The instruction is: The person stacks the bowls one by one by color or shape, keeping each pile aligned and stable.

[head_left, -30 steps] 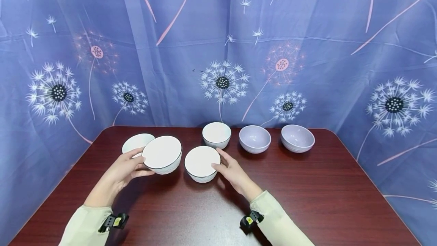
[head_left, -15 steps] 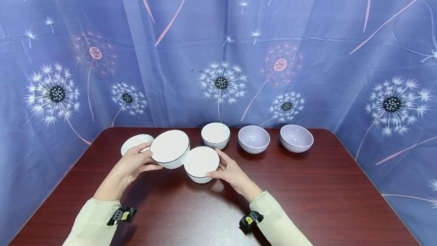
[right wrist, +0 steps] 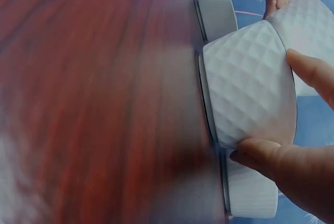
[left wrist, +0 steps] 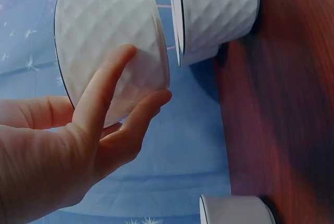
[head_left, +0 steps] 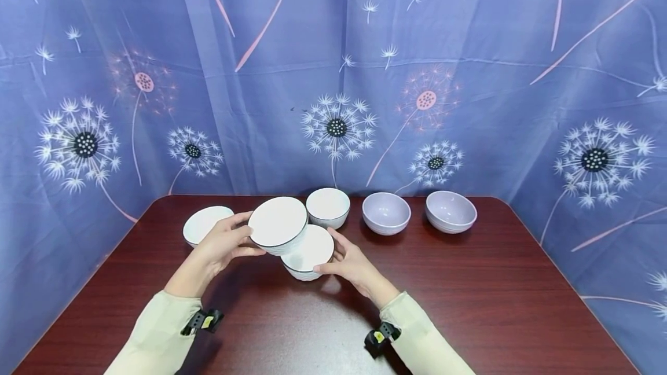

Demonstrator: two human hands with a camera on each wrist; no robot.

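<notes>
In the head view my left hand (head_left: 221,246) grips a white bowl (head_left: 278,221) with a dark rim, thumb and fingers spread round its side. That bowl is raised off the table and overlaps a second white bowl (head_left: 316,246) to its right. My right hand (head_left: 354,262) pinches this second bowl at its right side, one finger near the rim and the thumb low. The left wrist view shows the raised bowl's (left wrist: 104,41) diamond-textured wall. From the right wrist, the second bowl (right wrist: 250,83) is seen with its base at the table.
Another white bowl (head_left: 205,223) stands at the back left, partly behind my left hand. Along the back edge stand a white bowl (head_left: 328,206) and two lavender bowls, one in the middle (head_left: 386,213) and one farther right (head_left: 450,212). A blue dandelion curtain (head_left: 260,103) hangs behind the dark red table (head_left: 469,305).
My left hand has carried its bowl to the right and slightly upward, from beside the second bowl to overlapping it. My right hand has hardly moved on its bowl.
</notes>
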